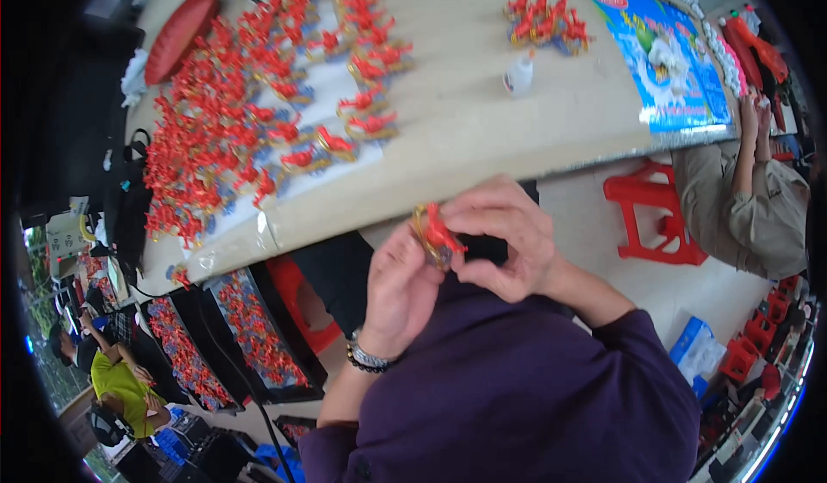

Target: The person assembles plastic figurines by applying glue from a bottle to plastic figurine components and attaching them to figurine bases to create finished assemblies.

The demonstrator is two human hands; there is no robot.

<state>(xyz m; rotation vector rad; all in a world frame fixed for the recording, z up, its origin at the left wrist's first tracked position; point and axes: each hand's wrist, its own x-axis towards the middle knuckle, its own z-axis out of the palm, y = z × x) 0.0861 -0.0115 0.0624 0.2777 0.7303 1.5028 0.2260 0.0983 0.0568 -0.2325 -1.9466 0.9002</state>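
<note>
A small red-and-gold figurine (442, 235) is held up just off the table's near edge, in front of my body. My left hand (398, 292), with beaded bracelets at the wrist, grips its gold side between thumb and fingers. From the other side my right hand (514, 240) pinches the red part, its thumb and fingertips closed on it. The fingers cover some of the figurine, so its exact shape cannot be made out. On the table beyond, many similar red figurines (202, 130) with gold and bluish bases lie in a crowded group at the left.
A smaller group of figurines (547, 20) sits at the far side of the table (457, 113), near a small white bottle (519, 76). A blue printed sheet (659, 57) lies at right. Below are a red stool (659, 216) and trays of figurines (258, 328). Other people work on both sides.
</note>
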